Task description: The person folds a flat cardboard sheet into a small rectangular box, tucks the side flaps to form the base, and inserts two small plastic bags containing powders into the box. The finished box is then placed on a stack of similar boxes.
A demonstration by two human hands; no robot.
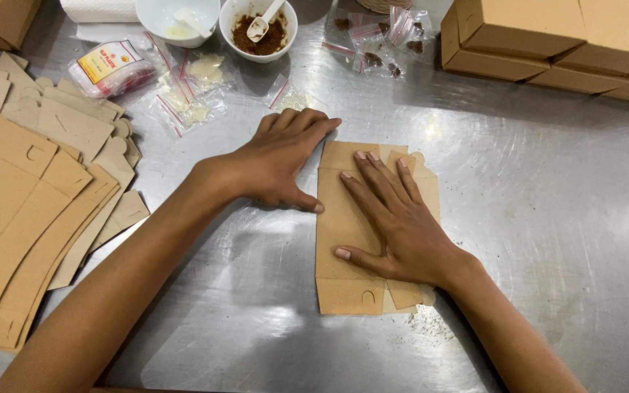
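Observation:
A flat brown cardboard box blank (338, 240) lies on the steel table (547, 218) in the middle of the view. My right hand (391, 218) rests flat on top of it, fingers spread and pointing away from me. My left hand (282, 160) lies palm down beside the blank's left edge, its fingertips and thumb touching that edge. Neither hand grips anything.
A fanned stack of flat cardboard blanks (30, 189) fills the left side. Assembled brown boxes (547, 36) stand at the back right. At the back are two white bowls (258, 29), one with brown powder and a scoop, several small zip bags (380, 44) and a packet (107, 67).

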